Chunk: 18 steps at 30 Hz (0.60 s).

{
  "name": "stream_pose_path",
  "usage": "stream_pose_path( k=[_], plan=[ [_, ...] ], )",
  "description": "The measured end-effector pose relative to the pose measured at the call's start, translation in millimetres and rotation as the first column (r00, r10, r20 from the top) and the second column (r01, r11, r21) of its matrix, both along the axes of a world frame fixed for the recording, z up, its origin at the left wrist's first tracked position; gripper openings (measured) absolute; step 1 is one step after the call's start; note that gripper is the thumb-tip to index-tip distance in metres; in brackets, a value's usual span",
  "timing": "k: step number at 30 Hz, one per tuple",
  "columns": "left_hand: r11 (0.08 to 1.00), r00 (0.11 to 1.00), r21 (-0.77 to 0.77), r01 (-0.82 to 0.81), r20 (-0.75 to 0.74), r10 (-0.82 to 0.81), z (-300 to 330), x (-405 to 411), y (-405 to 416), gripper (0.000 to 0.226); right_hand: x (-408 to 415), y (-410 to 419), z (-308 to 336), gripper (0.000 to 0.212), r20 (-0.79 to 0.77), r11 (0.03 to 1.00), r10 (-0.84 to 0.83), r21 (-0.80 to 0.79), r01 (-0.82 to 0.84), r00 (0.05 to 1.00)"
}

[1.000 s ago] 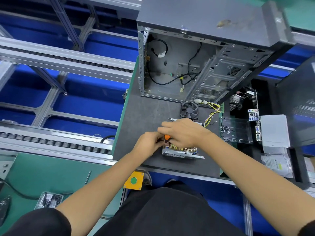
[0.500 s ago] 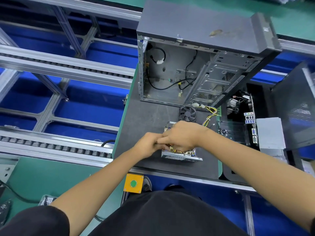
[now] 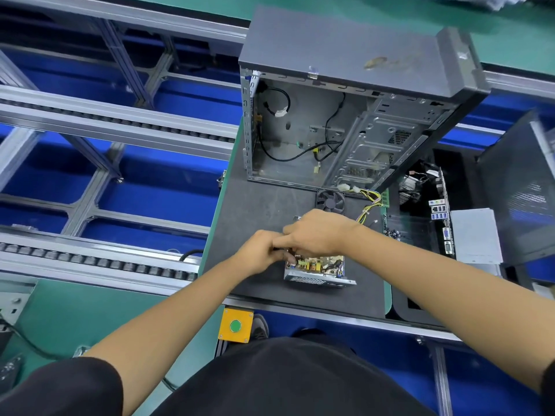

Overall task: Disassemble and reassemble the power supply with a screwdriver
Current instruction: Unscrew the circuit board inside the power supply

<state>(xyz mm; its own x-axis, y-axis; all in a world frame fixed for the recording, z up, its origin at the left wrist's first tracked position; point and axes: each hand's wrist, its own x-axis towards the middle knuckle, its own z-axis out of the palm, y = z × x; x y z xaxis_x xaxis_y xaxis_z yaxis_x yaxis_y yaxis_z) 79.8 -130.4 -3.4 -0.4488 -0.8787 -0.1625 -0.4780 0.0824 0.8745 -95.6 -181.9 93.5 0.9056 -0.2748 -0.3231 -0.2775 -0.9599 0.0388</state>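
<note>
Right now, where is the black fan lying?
In the head view the black fan lies on the dark mat, just before the open computer case and just beyond the right hand.

Both hands over open power supply.

matt grey mat, bare metal case

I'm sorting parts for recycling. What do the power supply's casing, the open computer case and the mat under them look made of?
Power supply casing: looks like bare sheet metal, silvery, with a perforated vent grille on its side. Computer case: probably steel; matte grey painted outside, unpainted stamped panels with ribs and holes inside. Mat: dark grey, dull and non-reflective, likely rubber or a similar soft sheet, though the picture cannot settle that.
</note>
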Motion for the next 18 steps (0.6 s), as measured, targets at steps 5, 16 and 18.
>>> stream_pose_path(
  k=[5, 16, 18],
  plan=[
    [0.991, 0.992, 0.056, -0.122, -0.026, 0.124, -4, 2, 0, 0.031, 4, 4, -10, 0.021, -0.019, 0.995, -0.096, -0.037, 0.096, 0.995],
    [1.000, 0.999, -0.005, 0.011, 0.050, -0.011, -1, 2, 0, 0.010, -4, -2, -3, 0.014, -0.050, 0.998, 0.061, 0.036, -0.059, 0.997],
    [0.999, 1.000, 0.030, -0.012, 0.021, 0.012, 0, 3, -3, 0.011, -2, 1, -7, 0.018, -0.047, 1.000, 0.023, -0.007, -0.024, 0.999]
  ],
)
